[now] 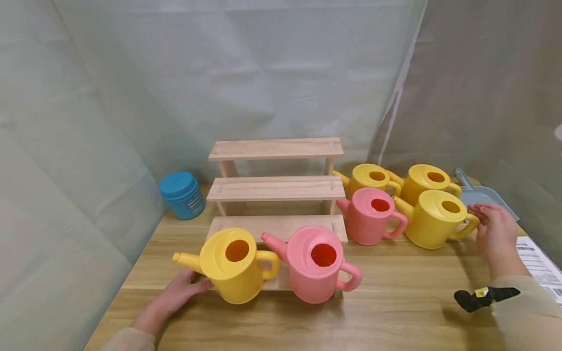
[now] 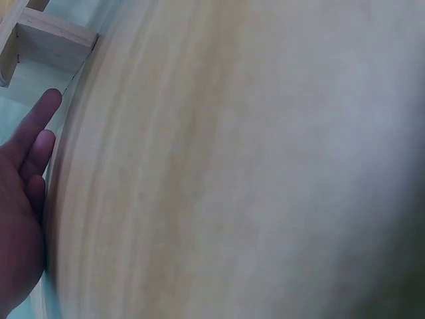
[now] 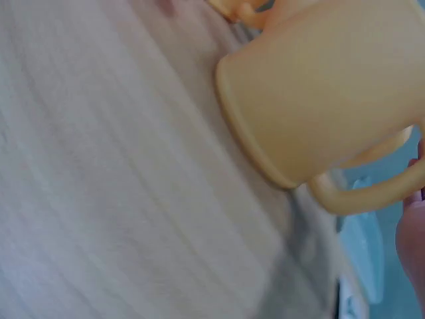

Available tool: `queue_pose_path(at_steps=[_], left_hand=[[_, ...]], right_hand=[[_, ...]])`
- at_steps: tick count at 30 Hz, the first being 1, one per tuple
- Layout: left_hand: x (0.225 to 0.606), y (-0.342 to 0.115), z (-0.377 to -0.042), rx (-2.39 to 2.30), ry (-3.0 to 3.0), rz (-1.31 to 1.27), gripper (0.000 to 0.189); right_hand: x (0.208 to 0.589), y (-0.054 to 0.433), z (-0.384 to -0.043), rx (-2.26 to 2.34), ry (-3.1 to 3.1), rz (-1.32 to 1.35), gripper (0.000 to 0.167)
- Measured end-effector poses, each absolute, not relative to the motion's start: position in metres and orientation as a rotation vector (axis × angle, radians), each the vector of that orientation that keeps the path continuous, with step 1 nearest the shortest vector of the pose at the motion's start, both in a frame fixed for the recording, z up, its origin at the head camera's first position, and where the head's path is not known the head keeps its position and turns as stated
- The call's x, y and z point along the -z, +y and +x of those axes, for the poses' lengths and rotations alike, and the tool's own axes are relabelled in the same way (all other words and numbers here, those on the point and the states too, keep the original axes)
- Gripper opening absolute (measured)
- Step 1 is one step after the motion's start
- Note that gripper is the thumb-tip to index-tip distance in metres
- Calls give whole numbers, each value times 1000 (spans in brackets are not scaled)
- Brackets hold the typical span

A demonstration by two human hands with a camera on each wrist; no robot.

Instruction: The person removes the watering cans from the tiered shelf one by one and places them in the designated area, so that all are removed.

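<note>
My left hand (image 1: 182,292) rests low by the wooden stand, its fingers close to the base of a yellow watering can (image 1: 232,280). In the left wrist view those fingers (image 2: 41,123) are extended and hold nothing. Beside that can, a pink watering can (image 1: 307,278) also stands on the lowest tier, spout to the left. At the right, my right hand (image 1: 498,229) reaches to the handle of another yellow watering can (image 1: 428,229), fingertips right at the handle. The right wrist view shows this can's handle (image 3: 372,196) with part of the hand behind it.
The tiered wooden stand (image 1: 276,187) has bare upper tiers. Behind the reached-for can are two yellow watering cans (image 1: 366,178); a pink one (image 1: 369,224) stands to its left. A blue tub (image 1: 182,195), grey-blue dustpan (image 1: 483,196), printed sheet (image 1: 537,261) and fabric walls surround the table.
</note>
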State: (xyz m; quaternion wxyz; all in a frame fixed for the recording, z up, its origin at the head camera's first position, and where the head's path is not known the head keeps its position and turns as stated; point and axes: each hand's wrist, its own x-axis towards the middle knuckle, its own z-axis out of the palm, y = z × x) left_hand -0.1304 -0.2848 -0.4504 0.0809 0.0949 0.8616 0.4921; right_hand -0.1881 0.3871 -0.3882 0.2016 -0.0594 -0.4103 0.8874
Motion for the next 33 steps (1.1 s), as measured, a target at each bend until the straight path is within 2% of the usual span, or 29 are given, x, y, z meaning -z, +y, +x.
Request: queue_pose_path(at_steps=[6, 15, 19, 29, 33], left_hand=[[450, -285, -130, -1446, 2596, 288, 49], [451, -287, -129, -1424, 2609, 291, 45], [450, -287, -130, -1411, 2623, 303, 45], [450, -287, -130, -1393, 2642, 305, 43], [450, -287, -132, -1390, 2639, 333, 43]], right_hand=[[356, 372, -184, -2298, -1257, -192, 5], [324, 340, -183, -2195, -1614, 49, 9], [321, 322, -184, -2079, -1887, 94, 17], [329, 266, -179, -1738, -2349, 355, 19], [338, 250, -171, -1773, -2397, 445, 21]])
